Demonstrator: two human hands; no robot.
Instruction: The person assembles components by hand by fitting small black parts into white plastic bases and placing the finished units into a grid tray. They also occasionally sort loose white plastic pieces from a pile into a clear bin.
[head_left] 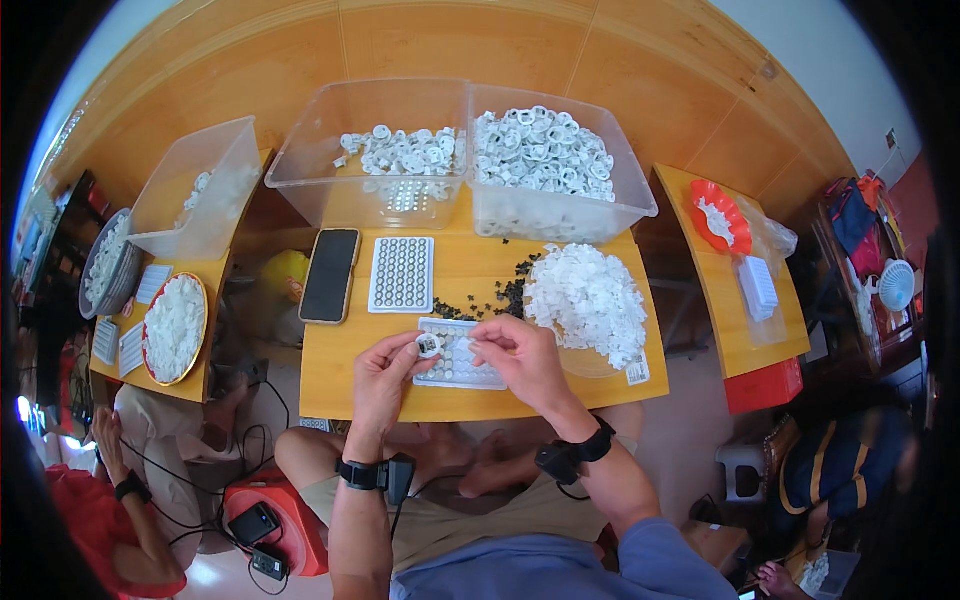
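Between thumb and fingers, my left hand (384, 375) holds a round white plastic part (429, 345) with dark bits in its middle. My right hand (520, 358) is pinched just to the right of it; whatever its fingertips hold is too small to make out. Beneath both hands lies a white tray (462, 378) with rows of small round silvery pieces, partly covered by my fingers. Beyond it sits a second white tray (401, 275), filled with round pieces. Small black star-like parts (512, 296) are scattered next to a heap of translucent white pieces (588, 298).
At the back of the wooden table (340, 385) stand two clear bins (300, 200) (625, 205) of white round parts. A phone (330, 275) lies at left. Side tables hold a plate of white pieces (174, 330) and a red dish (720, 218). People sit on both sides.
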